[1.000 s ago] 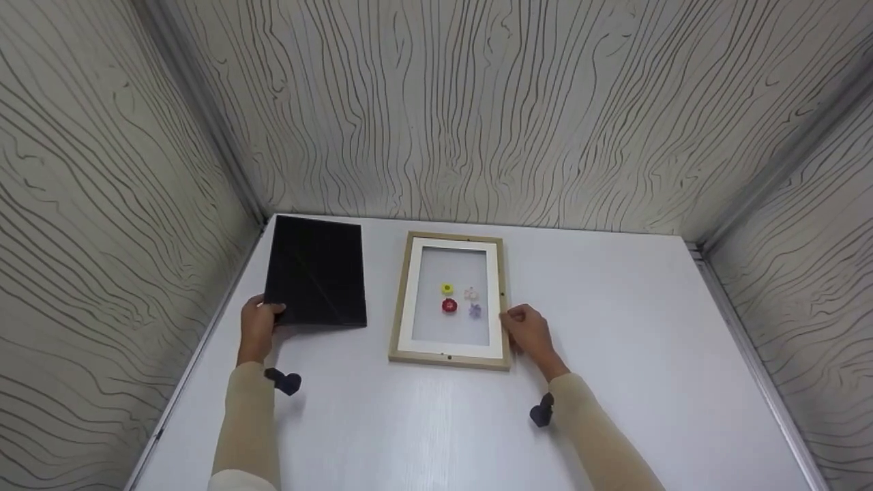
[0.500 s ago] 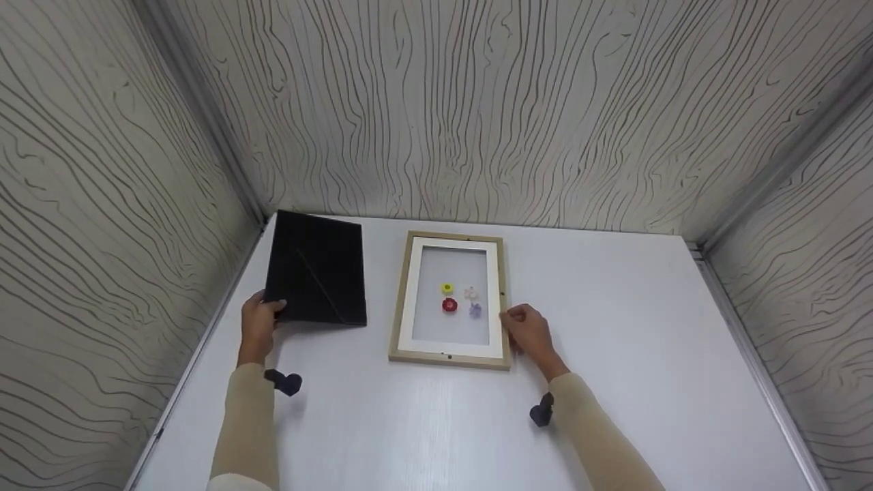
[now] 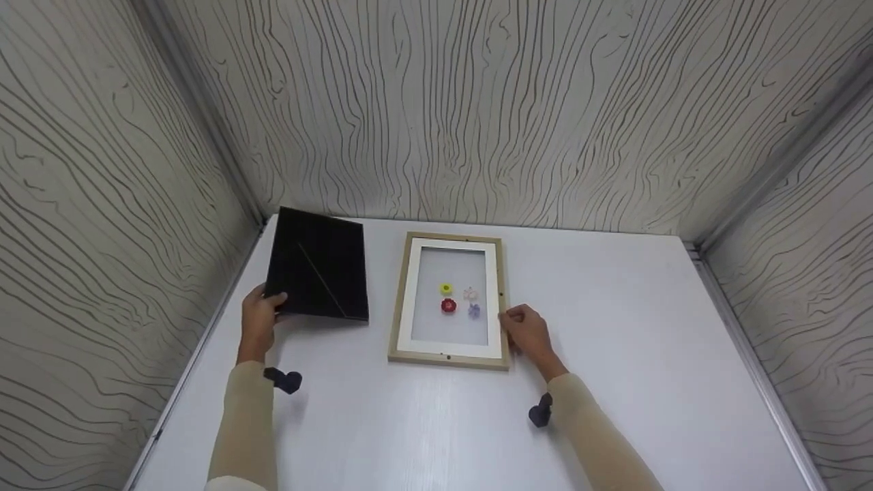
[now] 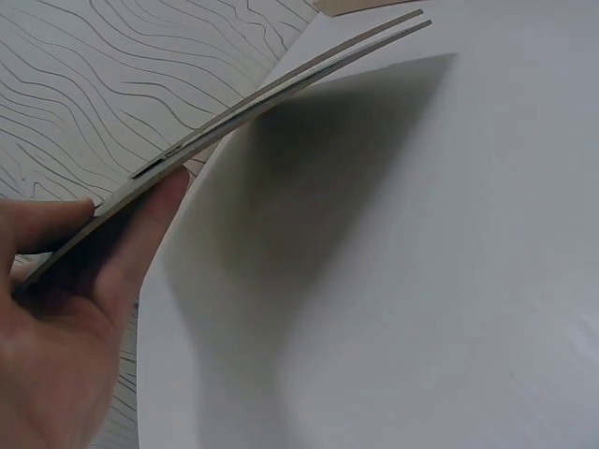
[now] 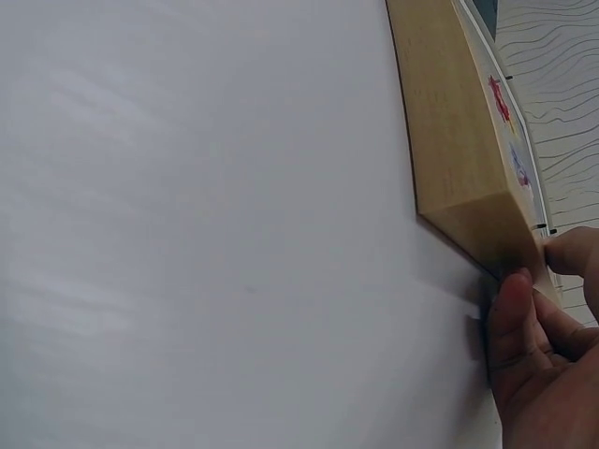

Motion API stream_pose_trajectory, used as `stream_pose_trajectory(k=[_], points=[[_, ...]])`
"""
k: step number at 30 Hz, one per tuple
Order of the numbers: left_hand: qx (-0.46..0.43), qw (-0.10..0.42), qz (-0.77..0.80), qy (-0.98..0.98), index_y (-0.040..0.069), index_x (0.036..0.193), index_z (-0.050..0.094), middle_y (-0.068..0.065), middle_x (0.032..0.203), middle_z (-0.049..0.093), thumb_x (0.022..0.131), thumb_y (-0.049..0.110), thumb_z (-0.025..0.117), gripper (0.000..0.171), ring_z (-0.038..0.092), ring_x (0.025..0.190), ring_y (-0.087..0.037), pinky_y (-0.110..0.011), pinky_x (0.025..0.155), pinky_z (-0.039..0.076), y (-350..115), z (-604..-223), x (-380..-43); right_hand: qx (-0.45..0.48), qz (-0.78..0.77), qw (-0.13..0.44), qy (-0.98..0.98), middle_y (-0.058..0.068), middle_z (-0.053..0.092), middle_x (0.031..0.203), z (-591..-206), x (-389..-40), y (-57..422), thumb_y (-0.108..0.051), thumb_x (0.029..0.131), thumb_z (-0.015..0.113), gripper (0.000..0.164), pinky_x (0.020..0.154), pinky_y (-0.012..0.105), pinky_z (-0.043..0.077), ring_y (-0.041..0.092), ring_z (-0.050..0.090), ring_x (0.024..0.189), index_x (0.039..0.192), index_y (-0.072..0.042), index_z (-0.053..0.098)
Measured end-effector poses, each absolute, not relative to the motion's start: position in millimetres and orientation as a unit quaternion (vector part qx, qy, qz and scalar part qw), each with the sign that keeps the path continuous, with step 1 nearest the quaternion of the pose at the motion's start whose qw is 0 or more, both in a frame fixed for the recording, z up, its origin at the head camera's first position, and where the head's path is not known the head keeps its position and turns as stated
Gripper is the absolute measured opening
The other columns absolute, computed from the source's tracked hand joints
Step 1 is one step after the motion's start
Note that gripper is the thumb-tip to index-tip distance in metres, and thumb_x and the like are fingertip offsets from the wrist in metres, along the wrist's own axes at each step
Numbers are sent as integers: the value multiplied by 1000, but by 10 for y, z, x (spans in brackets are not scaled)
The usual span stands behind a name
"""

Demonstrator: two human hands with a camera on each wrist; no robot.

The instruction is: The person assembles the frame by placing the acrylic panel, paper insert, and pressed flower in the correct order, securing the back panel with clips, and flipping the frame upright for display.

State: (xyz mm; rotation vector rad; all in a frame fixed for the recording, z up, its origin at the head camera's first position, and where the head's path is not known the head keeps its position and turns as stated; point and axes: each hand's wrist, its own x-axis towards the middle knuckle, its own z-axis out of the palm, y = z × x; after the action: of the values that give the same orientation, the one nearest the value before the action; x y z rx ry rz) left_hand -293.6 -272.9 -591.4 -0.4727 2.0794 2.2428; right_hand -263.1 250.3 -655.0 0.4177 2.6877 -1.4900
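My left hand pinches the lower left edge of a black frame backing board, thumb on top and fingers beneath. The board is tilted above the table; in the left wrist view it appears edge-on as two thin layers with a shadow below. A thin diagonal line crosses its black face. To the right, a wooden picture frame with a white inner border lies flat. Small yellow, red, pale pink and purple flowers sit inside it. My right hand grips the frame's right side, seen close in the right wrist view.
The white table runs back to a wall with wavy wood-grain lines. Similar panels stand at left and right, with metal rails along the side edges. Each sleeve has a dark camera mount at the wrist.
The backing board has risen slightly in my left hand and tilted more, its far left corner lifting and the diagonal line becoming clearer. My right hand and the picture frame have stayed put.
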Motion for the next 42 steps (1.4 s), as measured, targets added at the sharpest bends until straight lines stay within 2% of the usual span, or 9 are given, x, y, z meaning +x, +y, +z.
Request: stream_pose_trajectory(k=[7, 12, 19, 30, 42], points=[[-139, -10, 739, 659, -4, 158, 41, -9, 127, 59, 110, 7, 53, 51, 68, 99, -8, -25, 85, 61, -2710, -5929, -2969, 132, -482, 11, 866, 16, 74, 103, -6558, -2627, 2497, -30, 102, 69, 33, 60, 26, 50, 15, 64, 71, 116, 0, 69], [-131, -19, 749, 649, -6, 156, 42, -7, 124, 60, 108, 4, 54, 50, 70, 97, -8, -27, 85, 62, -2662, -5878, -2963, 131, -484, 7, 865, 16, 73, 102, -6552, -2625, 2496, -29, 102, 69, 33, 61, 26, 51, 16, 64, 71, 115, 1, 69], [-115, -22, 738, 665, -6, 156, 43, -10, 125, 59, 110, 8, 53, 49, 68, 100, -11, -27, 86, 62, -2592, -5795, -2929, 126, -486, 16, 865, 15, 73, 106, -6549, -2621, 2497, -30, 104, 68, 35, 63, 25, 52, 16, 65, 77, 119, 1, 68], [-111, -26, 750, 651, -6, 154, 45, -10, 125, 57, 109, 7, 55, 48, 66, 102, -13, -28, 86, 61, -2498, -5672, -2909, 134, -505, 18, 853, 9, 70, 88, -6528, -2619, 2508, -28, 103, 69, 31, 54, 26, 48, 15, 61, 65, 114, 1, 69], [-100, -29, 773, 626, -8, 151, 46, -4, 114, 60, 107, 3, 55, 47, 68, 96, -12, -29, 84, 63, -2389, -5602, -2896, 134, -528, 20, 838, 8, 68, 85, -6547, -2616, 2543, -27, 103, 69, 30, 54, 27, 48, 15, 61, 65, 113, 1, 69]])
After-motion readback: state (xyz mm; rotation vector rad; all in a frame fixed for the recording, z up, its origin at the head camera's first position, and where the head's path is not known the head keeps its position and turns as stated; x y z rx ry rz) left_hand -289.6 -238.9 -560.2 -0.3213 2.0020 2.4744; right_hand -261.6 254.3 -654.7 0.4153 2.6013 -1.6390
